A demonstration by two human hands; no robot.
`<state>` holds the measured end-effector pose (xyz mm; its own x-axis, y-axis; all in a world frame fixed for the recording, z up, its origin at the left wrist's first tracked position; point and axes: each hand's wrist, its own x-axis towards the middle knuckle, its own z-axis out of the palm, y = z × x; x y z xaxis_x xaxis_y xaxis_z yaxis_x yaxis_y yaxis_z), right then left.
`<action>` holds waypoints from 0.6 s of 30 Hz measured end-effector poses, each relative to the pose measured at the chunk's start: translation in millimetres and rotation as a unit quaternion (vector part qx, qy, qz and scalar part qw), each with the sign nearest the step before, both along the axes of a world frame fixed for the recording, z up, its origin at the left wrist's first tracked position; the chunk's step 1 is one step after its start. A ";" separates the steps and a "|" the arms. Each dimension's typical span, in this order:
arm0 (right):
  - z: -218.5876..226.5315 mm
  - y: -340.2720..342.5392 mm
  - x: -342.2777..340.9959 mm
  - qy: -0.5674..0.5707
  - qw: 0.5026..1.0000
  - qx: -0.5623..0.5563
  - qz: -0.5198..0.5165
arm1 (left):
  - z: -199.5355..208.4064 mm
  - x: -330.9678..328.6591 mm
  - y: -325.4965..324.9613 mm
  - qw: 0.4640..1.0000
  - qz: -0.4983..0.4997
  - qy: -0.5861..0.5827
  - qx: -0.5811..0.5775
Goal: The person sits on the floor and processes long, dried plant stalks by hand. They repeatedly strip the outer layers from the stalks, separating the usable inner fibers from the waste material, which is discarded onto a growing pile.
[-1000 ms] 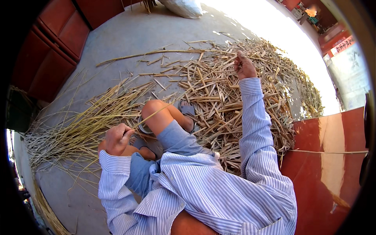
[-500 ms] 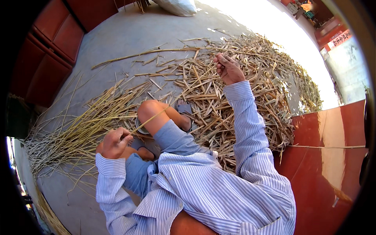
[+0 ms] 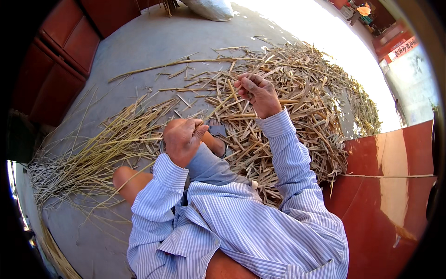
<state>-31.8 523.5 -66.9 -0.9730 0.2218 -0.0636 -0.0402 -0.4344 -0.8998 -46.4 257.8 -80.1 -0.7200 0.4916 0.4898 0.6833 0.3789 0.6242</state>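
A thin yellow-green stalk (image 3: 218,109) runs slantwise between my two hands. My left hand (image 3: 182,141) is closed round its lower part in front of my bent knee, and the tail of the stalk trails down to the left. My right hand (image 3: 259,94) pinches the stalk farther up, over a heap of dry husk pieces (image 3: 302,125). On the floor at the left, beyond my left hand, lies a spread of long thin stalks (image 3: 100,149). The exact grip of the left fingertips is partly hidden.
Long dry stalks (image 3: 172,63) lie across the grey floor (image 3: 148,46) ahead. Red panelled furniture (image 3: 69,42) stands at the far left, a shiny red panel (image 3: 385,172) at the right. A pale sack (image 3: 211,8) sits at the top.
My left hand has moved up and to the right with the stalk. My right hand has come left and slightly down, and now pinches the stalk's upper part.
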 end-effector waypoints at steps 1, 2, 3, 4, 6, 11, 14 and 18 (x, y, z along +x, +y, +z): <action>0.6 -2.1 1.0 0.002 1.000 0.007 0.007 | -1.3 -1.8 1.2 1.000 0.002 0.002 -0.008; 2.0 -4.4 2.2 0.004 1.000 0.014 0.015 | -1.4 -3.7 2.7 1.000 0.004 0.003 -0.016; 2.3 -6.6 3.8 0.005 1.000 0.021 0.022 | 1.6 -4.4 6.2 1.000 -0.002 -0.013 -0.025; 2.0 -9.7 4.2 0.003 1.000 0.013 0.026 | 7.5 -5.0 11.5 0.999 -0.007 -0.029 -0.034; 4.9 -16.4 6.7 0.000 1.000 0.019 0.015 | 14.9 -9.4 20.7 0.998 -0.031 -0.048 -0.027; -1.3 -19.5 10.7 -0.025 0.995 0.045 -0.083 | 13.0 -12.3 25.6 0.999 -0.019 0.004 -0.045; -8.3 1.7 9.8 -0.003 0.984 -0.006 -0.180 | 6.1 -10.0 18.4 0.997 -0.012 0.022 -0.076; 4.2 92.8 19.0 0.019 0.953 0.011 -0.301 | -5.8 -11.3 1.7 0.994 -0.005 0.039 -0.105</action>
